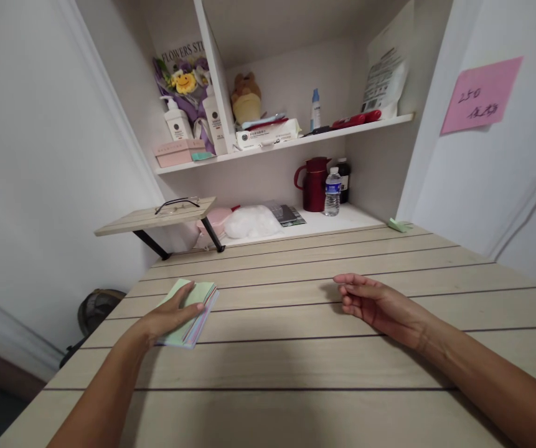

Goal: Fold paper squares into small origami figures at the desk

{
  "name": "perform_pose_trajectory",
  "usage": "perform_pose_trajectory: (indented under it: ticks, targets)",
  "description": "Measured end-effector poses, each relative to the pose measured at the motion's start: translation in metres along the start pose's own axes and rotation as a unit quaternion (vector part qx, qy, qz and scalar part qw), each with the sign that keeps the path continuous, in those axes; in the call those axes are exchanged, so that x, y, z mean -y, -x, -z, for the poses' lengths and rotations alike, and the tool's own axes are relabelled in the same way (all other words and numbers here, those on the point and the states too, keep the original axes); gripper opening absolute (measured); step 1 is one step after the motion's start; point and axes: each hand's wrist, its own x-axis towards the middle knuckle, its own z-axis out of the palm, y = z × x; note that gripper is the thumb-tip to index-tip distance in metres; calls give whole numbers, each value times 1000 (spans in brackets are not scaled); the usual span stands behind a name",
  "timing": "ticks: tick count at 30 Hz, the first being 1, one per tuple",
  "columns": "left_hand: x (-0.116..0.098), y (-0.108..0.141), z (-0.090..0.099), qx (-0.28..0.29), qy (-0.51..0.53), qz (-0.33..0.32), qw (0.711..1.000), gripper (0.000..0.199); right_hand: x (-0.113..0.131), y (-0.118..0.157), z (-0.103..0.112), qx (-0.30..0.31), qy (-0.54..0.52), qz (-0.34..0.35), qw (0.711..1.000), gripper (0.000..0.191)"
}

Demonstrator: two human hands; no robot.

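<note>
My left hand (172, 314) lies over a stack of coloured paper (197, 292) at the left of the table. A pale green sheet is on top, with pink, white and bluish edges showing beneath. The thumb presses on the upper sheet near the right edge, and the other fingers reach over the far part of the stack. To the right, my right hand (373, 305) rests on its side on the tabletop, palm turned inward. Its fingers are loosely bent and apart, with nothing in them.
The slatted wooden table (268, 367) meets a white shelf unit. A small raised stand (155, 219) carries glasses (177, 204). A red jug (315, 186) and water bottle (332, 194) stand at the back. A green scrap (397, 225) lies back right; a pink note (481, 94) hangs on the wall.
</note>
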Motion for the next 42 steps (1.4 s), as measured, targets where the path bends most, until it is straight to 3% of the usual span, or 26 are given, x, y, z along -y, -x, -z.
perform_pose_trajectory:
  ticks: [7,13,36,42]
  targets:
    - [-25,-16,-8,-22,-89,13,996,102,0,2,-3,-6,14,-2,1000,22]
    - [-19,-13,-3,-14,-80,2,997,87,2,4,-6,-2,17,-3,1000,21]
    - [-16,-2,2,1,-19,0,1000,81,4,6,-7,18,25,0,1000,19]
    - [-11,2,8,6,16,-27,999,73,3,5,-7,6,24,-9,1000,21]
